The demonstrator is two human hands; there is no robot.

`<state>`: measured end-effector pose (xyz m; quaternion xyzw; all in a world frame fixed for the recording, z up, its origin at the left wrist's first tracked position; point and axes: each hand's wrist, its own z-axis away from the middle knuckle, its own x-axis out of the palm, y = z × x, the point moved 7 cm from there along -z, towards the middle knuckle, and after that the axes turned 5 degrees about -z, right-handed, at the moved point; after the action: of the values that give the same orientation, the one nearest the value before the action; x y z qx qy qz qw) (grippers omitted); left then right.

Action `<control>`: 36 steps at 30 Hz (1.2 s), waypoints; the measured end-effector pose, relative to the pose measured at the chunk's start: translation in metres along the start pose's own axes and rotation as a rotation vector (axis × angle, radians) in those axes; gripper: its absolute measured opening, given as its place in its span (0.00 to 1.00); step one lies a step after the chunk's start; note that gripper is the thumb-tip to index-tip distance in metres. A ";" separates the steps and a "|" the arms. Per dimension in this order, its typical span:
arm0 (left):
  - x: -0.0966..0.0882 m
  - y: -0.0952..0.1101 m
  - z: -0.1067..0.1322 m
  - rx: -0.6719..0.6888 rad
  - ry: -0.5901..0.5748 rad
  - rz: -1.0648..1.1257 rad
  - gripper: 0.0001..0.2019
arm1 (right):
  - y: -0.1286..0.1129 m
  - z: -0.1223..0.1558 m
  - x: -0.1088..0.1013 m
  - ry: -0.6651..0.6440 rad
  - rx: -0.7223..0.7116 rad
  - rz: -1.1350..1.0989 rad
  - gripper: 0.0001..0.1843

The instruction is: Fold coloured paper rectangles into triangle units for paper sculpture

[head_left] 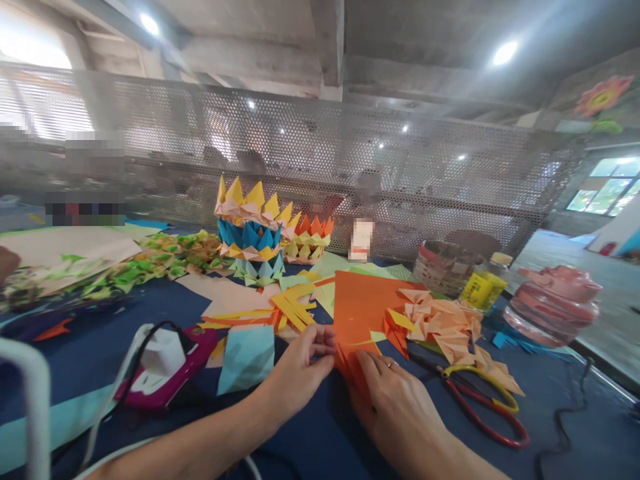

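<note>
My right hand (400, 400), with a ring on one finger, grips a small folded piece of orange paper (353, 367) between thumb and fingers. Close to its left side is my left hand (305, 357), fingers bent and thumb apart from them, the tips near the paper's edge. Just beyond both hands lies a large orange sheet (357, 303). Folded orange and yellow pieces (397, 327) rest at its right side. A light blue paper square (247, 359) is left of my left hand. Scissors (480, 400) with red and yellow handles lie right of my right hand.
Stacked paper crowns (253, 230) stand at the back. Peach folded pieces (440, 320), a yellow-labelled bottle (484, 287) and a pink translucent jug (553, 307) are on the right. On the left are a purple power strip (193, 363) with cables and a white metal bar (37, 393).
</note>
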<state>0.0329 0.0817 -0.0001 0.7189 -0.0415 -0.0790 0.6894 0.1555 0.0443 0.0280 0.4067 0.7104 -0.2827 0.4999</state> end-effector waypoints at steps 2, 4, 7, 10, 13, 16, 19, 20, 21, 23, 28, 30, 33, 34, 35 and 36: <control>-0.001 0.000 0.000 0.018 0.002 -0.034 0.14 | 0.001 0.000 -0.001 0.016 -0.016 0.007 0.07; -0.003 0.001 0.000 0.036 0.006 -0.075 0.14 | 0.003 0.000 -0.003 0.039 -0.031 0.011 0.09; -0.005 0.004 0.002 0.057 0.017 -0.135 0.14 | 0.006 0.000 -0.005 0.091 -0.061 0.007 0.11; -0.007 0.005 0.002 0.080 0.030 -0.187 0.14 | 0.011 -0.001 -0.009 0.161 -0.091 -0.017 0.12; -0.007 0.006 0.002 0.117 0.039 -0.221 0.14 | 0.016 -0.002 -0.014 0.224 -0.147 -0.067 0.13; -0.008 0.009 0.004 0.178 0.065 -0.258 0.14 | 0.018 -0.003 -0.017 0.264 -0.175 -0.138 0.12; -0.010 0.015 0.008 0.251 0.099 -0.312 0.13 | 0.019 -0.005 -0.014 0.274 -0.128 -0.218 0.10; -0.010 0.017 0.009 0.272 0.106 -0.332 0.13 | 0.019 -0.006 -0.013 0.270 -0.101 -0.242 0.09; -0.011 0.018 0.010 0.289 0.111 -0.351 0.13 | 0.019 -0.006 -0.011 0.263 -0.075 -0.262 0.10; -0.011 0.020 0.012 0.310 0.114 -0.384 0.14 | 0.020 -0.007 -0.007 0.243 -0.039 -0.293 0.10; -0.009 0.020 0.013 0.342 0.115 -0.437 0.15 | 0.021 -0.006 -0.008 0.248 -0.016 -0.361 0.08; -0.008 0.021 0.014 0.362 0.110 -0.453 0.16 | 0.021 -0.006 -0.014 0.282 -0.037 -0.395 0.09; -0.008 0.026 0.015 0.387 0.113 -0.474 0.19 | 0.018 -0.004 -0.026 0.355 -0.091 -0.443 0.10; -0.009 0.027 0.015 0.387 0.120 -0.481 0.21 | 0.018 -0.002 -0.031 0.383 -0.106 -0.456 0.10; -0.010 0.028 0.014 0.381 0.131 -0.488 0.22 | 0.018 -0.001 -0.035 0.408 -0.115 -0.466 0.09; -0.012 0.029 0.014 0.370 0.145 -0.494 0.23 | 0.018 0.000 -0.038 0.432 -0.118 -0.476 0.08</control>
<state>0.0203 0.0688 0.0286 0.8242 0.1698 -0.1838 0.5079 0.1776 0.0426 0.0640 0.2502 0.8903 -0.2570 0.2804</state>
